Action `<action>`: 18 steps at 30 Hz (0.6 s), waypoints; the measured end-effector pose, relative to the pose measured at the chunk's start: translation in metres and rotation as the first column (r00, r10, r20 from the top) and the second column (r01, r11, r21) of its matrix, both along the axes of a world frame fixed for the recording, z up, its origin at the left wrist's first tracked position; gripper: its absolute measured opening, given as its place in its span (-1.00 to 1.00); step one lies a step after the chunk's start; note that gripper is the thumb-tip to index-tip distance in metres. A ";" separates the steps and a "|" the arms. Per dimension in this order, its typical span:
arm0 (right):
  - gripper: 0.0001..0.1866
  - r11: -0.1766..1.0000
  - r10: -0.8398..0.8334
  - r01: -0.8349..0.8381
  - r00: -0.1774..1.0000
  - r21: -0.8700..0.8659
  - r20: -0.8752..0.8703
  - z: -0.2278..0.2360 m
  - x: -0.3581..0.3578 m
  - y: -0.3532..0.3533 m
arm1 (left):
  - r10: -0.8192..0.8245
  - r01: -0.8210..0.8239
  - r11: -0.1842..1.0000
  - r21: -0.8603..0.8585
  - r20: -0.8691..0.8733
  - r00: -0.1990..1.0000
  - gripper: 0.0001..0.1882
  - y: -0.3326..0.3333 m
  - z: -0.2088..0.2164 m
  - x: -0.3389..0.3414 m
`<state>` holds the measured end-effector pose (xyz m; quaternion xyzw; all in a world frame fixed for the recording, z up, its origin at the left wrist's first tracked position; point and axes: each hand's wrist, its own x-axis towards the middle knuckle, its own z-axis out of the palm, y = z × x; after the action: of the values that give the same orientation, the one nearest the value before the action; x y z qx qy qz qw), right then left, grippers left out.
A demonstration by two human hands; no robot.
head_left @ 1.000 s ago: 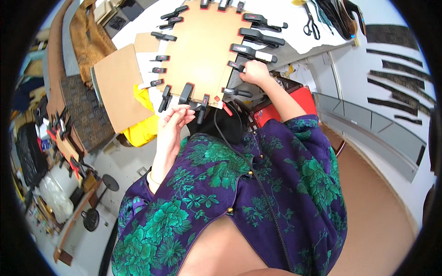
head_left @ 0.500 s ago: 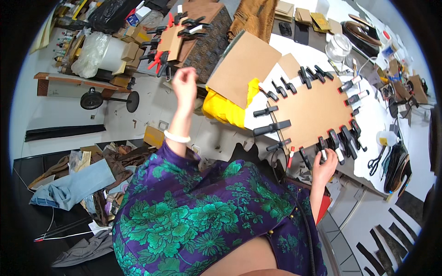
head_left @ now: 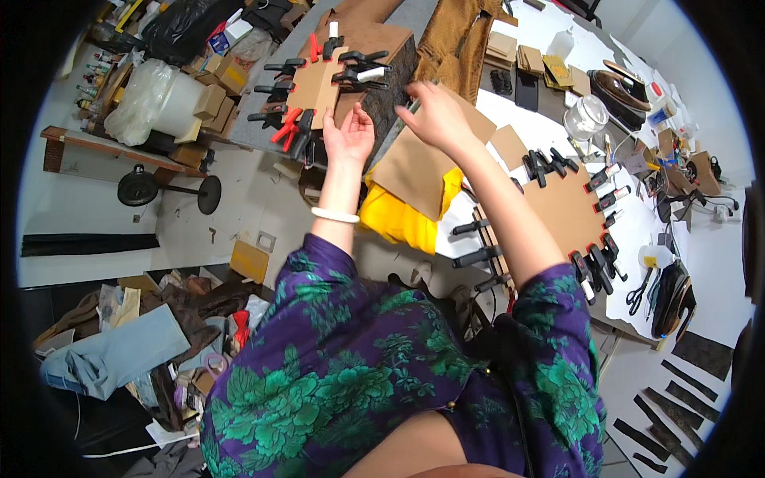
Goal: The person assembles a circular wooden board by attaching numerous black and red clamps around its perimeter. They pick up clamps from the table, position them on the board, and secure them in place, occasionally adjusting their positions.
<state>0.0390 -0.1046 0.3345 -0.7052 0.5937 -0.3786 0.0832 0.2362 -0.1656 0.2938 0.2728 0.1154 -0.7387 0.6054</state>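
Note:
My left hand (head_left: 348, 137) is palm up with its fingers apart and loosely curved, just beside a small tan board (head_left: 316, 86). Black and red spring clamps (head_left: 292, 127) grip that board around its edges; whether my thumb touches it I cannot tell. My right hand (head_left: 437, 118) reaches over a brown board (head_left: 410, 171), its fingers and thumb apart, close to the board's far left edge. Nothing shows in either hand. A larger tan board (head_left: 562, 203), ringed by several black clamps (head_left: 599, 259), lies to the right, partly hidden by my right forearm.
Yellow cloth (head_left: 398, 219) hangs under the brown board. Golden-brown fabric (head_left: 453, 44) lies at the back. A glass jar (head_left: 586, 118), an iron (head_left: 617, 86) and scissors (head_left: 637, 295) sit toward the right. A fabric pile (head_left: 119, 350) fills the lower left.
My right hand has left a clamp on the larger board's near edge and swung far left over the brown board. My left hand has moved right and uncurled.

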 end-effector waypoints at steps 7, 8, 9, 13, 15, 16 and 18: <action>-0.62 0.900 0.287 -0.086 0.855 0.428 -0.432 0.010 0.051 -0.137 | 0.186 -0.185 0.982 -0.025 0.048 0.981 -0.52 -0.026 0.005 -0.001; -0.64 0.883 0.334 -0.113 0.832 0.455 -0.442 0.015 0.056 -0.148 | 0.200 -0.200 0.980 0.014 -0.029 0.979 -0.54 -0.037 -0.002 0.010; -0.66 0.865 0.378 -0.135 0.808 0.483 -0.452 0.018 0.061 -0.157 | 0.217 -0.217 0.976 -0.009 -0.005 0.976 -0.54 -0.043 -0.006 0.019; -0.65 0.567 0.360 -0.109 0.925 0.816 -0.126 0.016 0.046 -0.171 | 0.204 -0.195 0.976 -0.098 0.097 0.974 -0.54 -0.051 -0.020 0.005; -0.63 0.761 0.369 -0.097 0.878 0.642 -0.305 0.028 0.052 -0.141 | 0.205 -0.198 0.977 -0.084 0.099 0.974 -0.55 -0.051 -0.025 0.014; -0.62 0.876 0.217 -0.026 0.913 0.482 -0.345 0.012 0.040 -0.134 | 0.197 -0.185 0.977 -0.104 0.129 0.972 -0.54 -0.052 -0.025 0.010; -0.62 0.874 0.086 0.096 0.934 0.477 -0.347 -0.008 0.019 -0.111 | 0.198 -0.181 0.977 -0.117 0.156 0.968 -0.53 -0.056 -0.033 0.019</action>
<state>0.0583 -0.2156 0.3263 -0.7167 0.6765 -0.0828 0.1475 0.2548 -0.2215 0.2610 0.2902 0.0520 -0.6569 0.6939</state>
